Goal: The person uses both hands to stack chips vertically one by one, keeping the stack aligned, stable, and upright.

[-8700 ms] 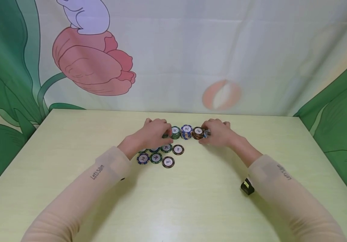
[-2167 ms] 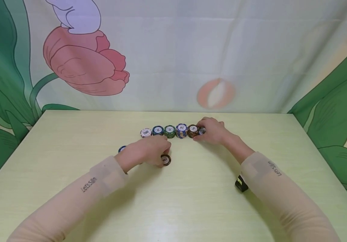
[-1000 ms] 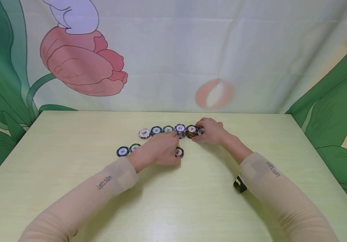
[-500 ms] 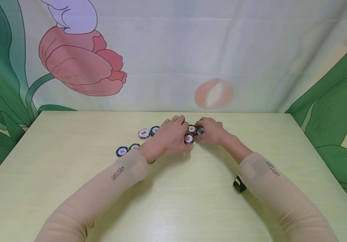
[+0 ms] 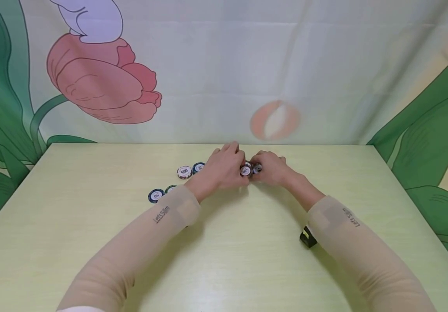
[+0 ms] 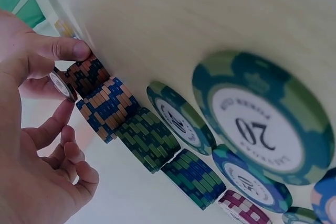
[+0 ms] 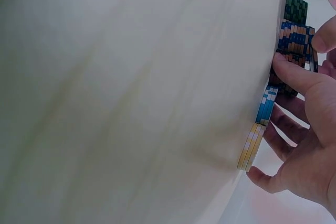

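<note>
Between its thumb and fingertips my left hand [image 5: 225, 167] [image 6: 42, 161] pinches a dark brown 100 chip [image 5: 246, 170] [image 6: 62, 84], tilted at the near side of the brown chip stack [image 6: 89, 74]. My right hand [image 5: 272, 167] [image 7: 310, 135] grips that stack, thumb on one side and fingers behind. Beside it in the row stand a blue and tan stack [image 6: 107, 106], a green stack [image 6: 148, 140] and a blue-green stack [image 6: 194, 179]. On the other side, along my right fingers, are a light blue stack [image 7: 266, 105] and a yellow one [image 7: 251, 148].
White 500 chips [image 5: 184, 172] end the row at the left. Nearer me lie loose chips, among them a blue 50 chip [image 5: 156, 196] and a green 20 chip [image 6: 262, 119]. A small black object [image 5: 307, 237] is by my right sleeve. A printed curtain [image 5: 208, 78] hangs behind the table.
My left hand has moved away from me and rightward with the brown 100 chip, from the loose chips to the brown stack. My right hand has stayed at that stack.
</note>
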Action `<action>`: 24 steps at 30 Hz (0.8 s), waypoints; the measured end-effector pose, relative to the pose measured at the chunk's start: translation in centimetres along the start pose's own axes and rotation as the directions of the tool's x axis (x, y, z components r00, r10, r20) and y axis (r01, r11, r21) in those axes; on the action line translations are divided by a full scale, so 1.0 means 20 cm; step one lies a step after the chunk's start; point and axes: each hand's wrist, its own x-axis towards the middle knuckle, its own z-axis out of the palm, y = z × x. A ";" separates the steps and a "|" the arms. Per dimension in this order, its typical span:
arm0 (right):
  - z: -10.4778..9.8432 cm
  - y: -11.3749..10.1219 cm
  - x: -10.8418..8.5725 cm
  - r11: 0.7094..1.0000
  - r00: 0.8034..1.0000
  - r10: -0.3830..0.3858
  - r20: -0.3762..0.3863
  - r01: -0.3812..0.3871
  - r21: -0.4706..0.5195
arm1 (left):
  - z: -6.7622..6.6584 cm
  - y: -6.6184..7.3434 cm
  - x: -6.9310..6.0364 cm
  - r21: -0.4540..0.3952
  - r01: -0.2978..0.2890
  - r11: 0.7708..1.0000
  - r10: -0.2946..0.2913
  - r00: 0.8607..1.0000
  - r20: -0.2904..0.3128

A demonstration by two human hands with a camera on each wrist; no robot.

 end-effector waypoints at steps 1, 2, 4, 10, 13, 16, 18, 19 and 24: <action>0.00 0.00 0.00 1.000 1.000 0.000 -0.002 0.000 0.002 | 0.00 0.00 0.00 -0.001 0.002 1.000 -0.002 1.000 0.005; 0.00 0.00 0.00 1.000 1.000 0.001 -0.004 -0.001 0.004 | 0.00 0.00 0.01 -0.001 0.006 1.000 -0.006 1.000 0.009; 0.00 0.00 0.00 1.000 1.000 0.002 -0.006 -0.002 0.004 | 0.00 0.00 0.01 -0.006 0.012 1.000 -0.012 1.000 0.013; 0.00 0.00 0.00 1.000 1.000 0.005 -0.002 -0.005 0.003 | 0.01 -0.01 0.03 -0.020 0.019 1.000 -0.019 1.000 0.015; 0.01 0.00 0.01 1.000 1.000 0.003 -0.005 -0.003 0.002 | 0.01 -0.01 0.04 -0.024 0.025 0.999 -0.025 1.000 0.020; 0.01 0.00 0.01 1.000 1.000 0.002 -0.008 -0.002 -0.002 | 0.01 -0.01 0.04 -0.028 0.025 0.999 -0.024 0.999 0.026; 0.01 0.00 0.01 1.000 1.000 0.005 -0.009 -0.005 -0.005 | 0.01 -0.02 0.03 -0.024 0.020 1.000 -0.019 0.999 0.030; 0.01 0.00 0.01 1.000 1.000 0.006 -0.008 -0.006 -0.004 | 0.00 -0.02 0.03 -0.024 0.018 1.000 -0.017 0.999 0.034; 0.00 0.00 0.00 1.000 1.000 0.006 -0.014 -0.006 0.009 | 0.00 -0.03 0.03 -0.016 0.019 1.000 -0.018 0.998 0.054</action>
